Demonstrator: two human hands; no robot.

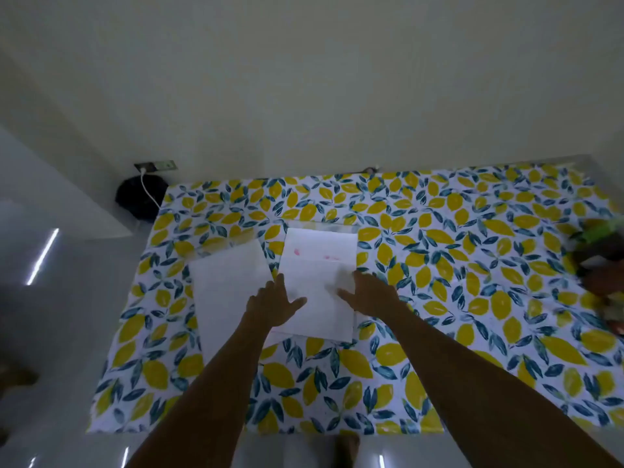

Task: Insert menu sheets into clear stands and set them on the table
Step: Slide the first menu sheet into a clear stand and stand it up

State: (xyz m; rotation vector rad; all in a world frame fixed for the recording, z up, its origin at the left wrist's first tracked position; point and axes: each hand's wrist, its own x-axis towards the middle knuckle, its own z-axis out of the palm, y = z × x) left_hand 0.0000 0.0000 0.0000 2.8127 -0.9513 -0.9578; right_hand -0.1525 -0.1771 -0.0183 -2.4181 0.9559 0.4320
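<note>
Two white menu sheets lie flat on the lemon-print tablecloth (439, 298). The right sheet (319, 265) has faint pink marks near its top, and a clear stand's edge (324, 227) shows just beyond it. The left sheet (226, 282) is plain, with another clear stand's edge (219, 243) at its far end. My left hand (275, 304) rests open on the right sheet's left edge, fingers spread. My right hand (369, 295) lies open on the same sheet's right edge. Neither hand grips anything.
A blurred pile of green, brown and white items (601, 265) sits at the table's right edge. A dark round object (140, 197) with a white cable stands on the floor by a wall socket (156, 165), left of the table. The wall runs along the table's far side.
</note>
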